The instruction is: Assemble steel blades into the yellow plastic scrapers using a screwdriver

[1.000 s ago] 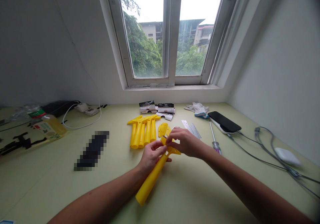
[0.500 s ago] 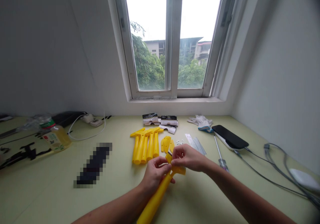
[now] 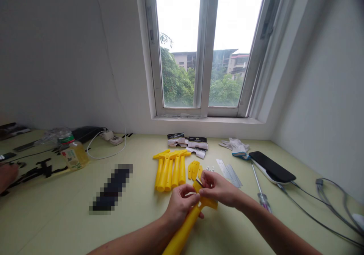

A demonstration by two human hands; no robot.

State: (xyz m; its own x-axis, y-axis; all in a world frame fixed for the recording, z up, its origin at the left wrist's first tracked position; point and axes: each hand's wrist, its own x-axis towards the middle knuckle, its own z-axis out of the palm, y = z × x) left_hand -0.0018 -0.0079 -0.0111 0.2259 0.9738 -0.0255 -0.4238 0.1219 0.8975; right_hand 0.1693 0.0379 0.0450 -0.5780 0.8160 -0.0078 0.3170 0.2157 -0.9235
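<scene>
A yellow plastic scraper (image 3: 184, 228) slants up from the bottom edge, its wide head away from me. My left hand (image 3: 180, 203) is closed around the neck just below the head, thumb on top. With thumb and fingers pinched, my right hand (image 3: 217, 188) grips the scraper's head from the right. A thin dark metal edge, like a blade (image 3: 199, 181), shows in the head beside my right fingertips. Whether those fingertips also hold a small part is hidden. Beyond my hands lie loose yellow plates (image 3: 193, 169), small metal nuts or screws (image 3: 210, 169) and flat metal blades (image 3: 223, 168).
Several yellow scraper handles (image 3: 170, 173) lie in a row, with black-and-white packets (image 3: 197, 143) behind. Rightward are gloves (image 3: 235, 145), a screwdriver (image 3: 264, 200), a phone (image 3: 271, 166) and cables. At left sit a bottle (image 3: 74, 155) and another person's hand (image 3: 7, 177).
The camera has turned slightly left, shifting everything rightward in view. Another person's hand has appeared at the left edge. Both my hands keep their hold, with only slight finger movement at the scraper's head.
</scene>
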